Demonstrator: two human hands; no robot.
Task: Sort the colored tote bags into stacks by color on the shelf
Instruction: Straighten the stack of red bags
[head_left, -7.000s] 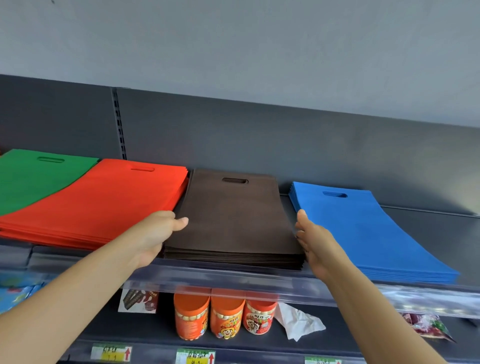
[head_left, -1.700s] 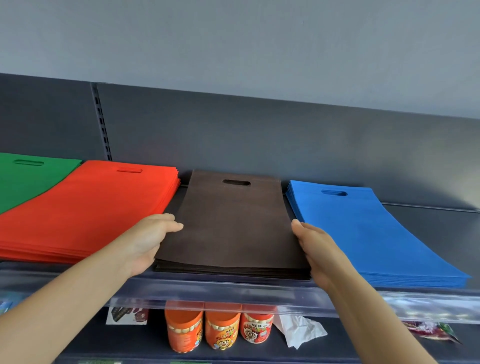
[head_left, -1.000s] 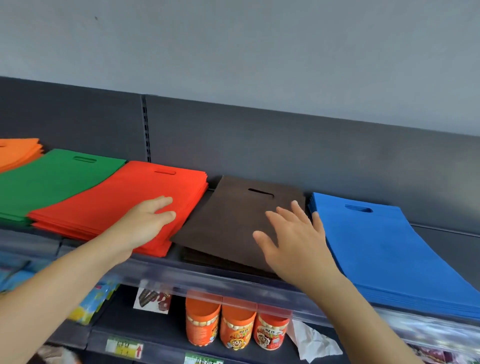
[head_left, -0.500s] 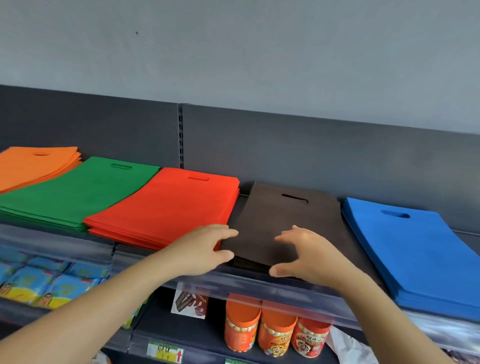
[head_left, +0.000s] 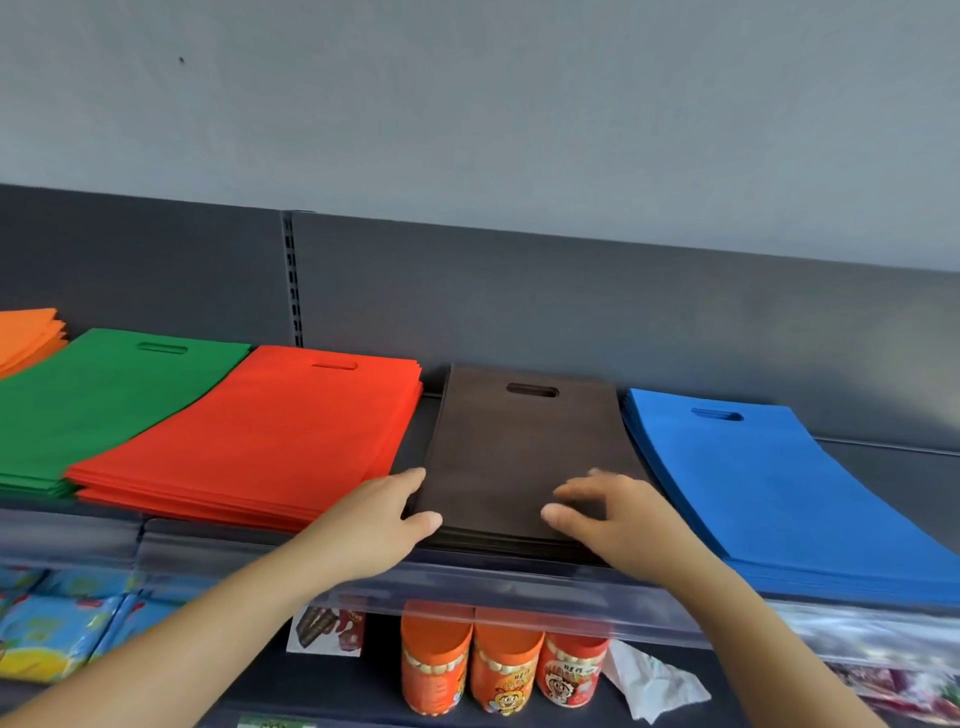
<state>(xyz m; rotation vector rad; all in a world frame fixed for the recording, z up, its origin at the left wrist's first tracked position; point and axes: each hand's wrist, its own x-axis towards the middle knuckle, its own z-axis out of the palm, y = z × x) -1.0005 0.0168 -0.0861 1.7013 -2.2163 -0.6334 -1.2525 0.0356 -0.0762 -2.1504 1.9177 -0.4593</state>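
Left grip (head_left: 371, 525) on possibly-felt brown stack (head_left: 519, 452)

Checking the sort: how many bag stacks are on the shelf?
5: orange, far left, cut by the frame; then green, red, brown touched by left hand and right hand, blue rightmost. More may lie outside view.

The brown stack (head_left: 519, 447) lies on the shelf (head_left: 519, 584). The red stack (head_left: 270, 436) is at its nine o'clock, with the green stack (head_left: 104, 395) and orange stack (head_left: 28, 332) beyond, and the blue stack (head_left: 769, 483) is at three o'clock. The left hand (head_left: 374, 525) touches the brown stack's seven o'clock corner, thumb against the front edge. The right hand (head_left: 618, 525) rests on top near five o'clock, its fingers (head_left: 576, 486) spread and slightly blurred. Orange jars (head_left: 504, 670) stand below at six o'clock.
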